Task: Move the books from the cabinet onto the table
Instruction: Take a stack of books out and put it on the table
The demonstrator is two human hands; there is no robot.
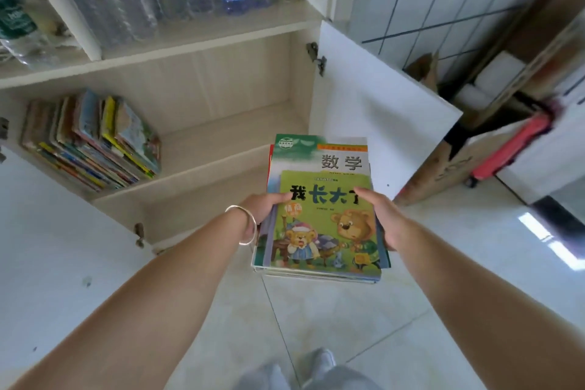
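1. The left hand (264, 206) and the right hand (380, 215) clamp their grip on the side edges of a flat stack of books (319, 206), thumbs on the glossy green cartoon cover.
2. The stack is held in front of the open pale wood-grain cabinet (221, 79), above the shiny tiled floor (443, 263).
3. Thin books (91, 139) lean on the shelf inside.

both arms reach forward, left hand (264, 207) and right hand (381, 215) gripping, thumbs on top.

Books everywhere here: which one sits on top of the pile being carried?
The green bear-cartoon book, held between the left hand and right hand. The maths textbook lies beneath it; the other books lean on the cabinet shelf.
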